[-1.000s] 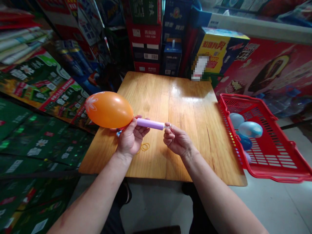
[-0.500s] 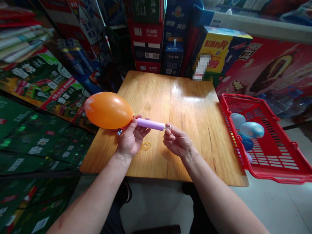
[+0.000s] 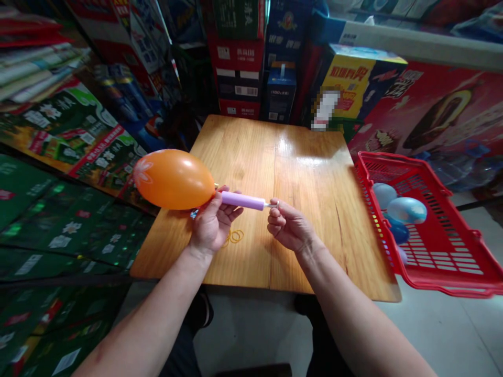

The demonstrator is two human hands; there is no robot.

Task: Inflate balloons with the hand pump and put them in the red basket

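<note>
An inflated orange balloon (image 3: 175,179) with a pale flower print lies to the left, its neck at the tip of a purple balloon pump (image 3: 243,200). My left hand (image 3: 212,222) is closed where the balloon's neck meets the pump, pinching them together with the thumb. My right hand (image 3: 288,225) grips the white handle at the pump's other end, and a short piece of rod shows between barrel and fingers. Several yellow rubber bands (image 3: 236,236) lie on the wooden table (image 3: 306,178) just below the pump. Something small and colourful is partly hidden behind my left hand.
On the right, a red plastic basket (image 3: 436,235) holds several blue and pale balloons (image 3: 406,210). Stacked boxes (image 3: 239,57) stand behind the table, and green cartons (image 3: 70,225) line the left side. A yellow and blue box (image 3: 353,78) stands at the back right.
My right hand has moved slightly to the right, drawing the pump handle out a little. The orange balloon looks slightly bigger, and my left hand has stayed in place.
</note>
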